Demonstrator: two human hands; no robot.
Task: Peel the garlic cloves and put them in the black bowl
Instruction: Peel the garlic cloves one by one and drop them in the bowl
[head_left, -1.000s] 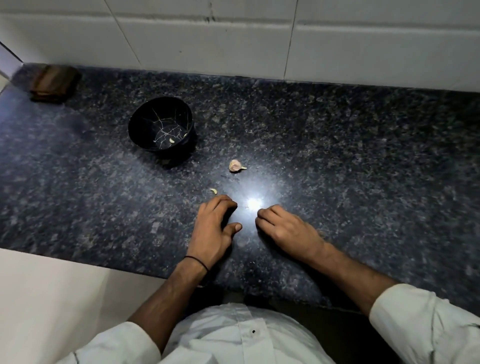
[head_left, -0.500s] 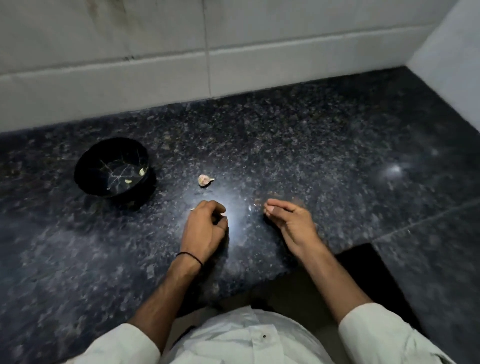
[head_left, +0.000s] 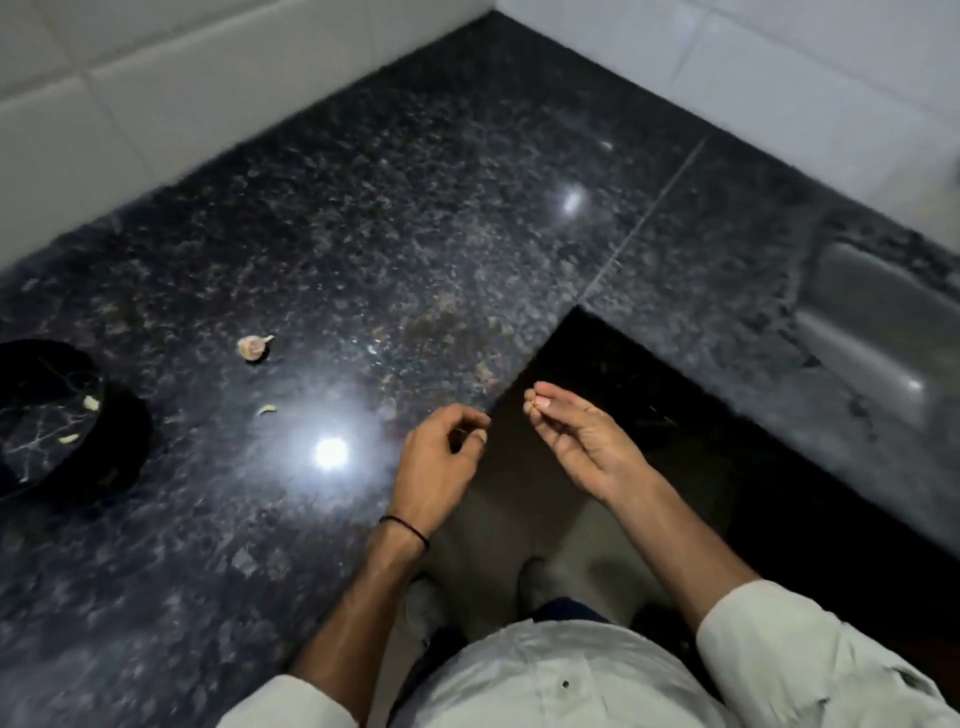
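The black bowl (head_left: 111, 431) stands at the far left edge of view, with two pale peeled garlic pieces (head_left: 91, 402) inside. An unpeeled garlic clove (head_left: 253, 346) lies on the dark granite counter (head_left: 415, 234), right of the bowl. A small pale scrap (head_left: 266, 410) lies nearer to me. My left hand (head_left: 441, 462) hovers at the counter's inner corner with its fingers curled; what they enclose is hidden. My right hand (head_left: 576, 441), palm up over the gap, pinches a tiny bit of garlic skin at its fingertips.
The counter is L-shaped and wraps round a dark gap where I stand. A steel sink (head_left: 878, 332) is set into the right-hand wing. White tiled walls (head_left: 156, 93) close the back and right. A bright light reflection (head_left: 331, 452) glares on the granite.
The view has swung right, so the bowl sits at the left edge. Both hands lifted off the counter and moved right to the corner gap; the right hand turned palm up.
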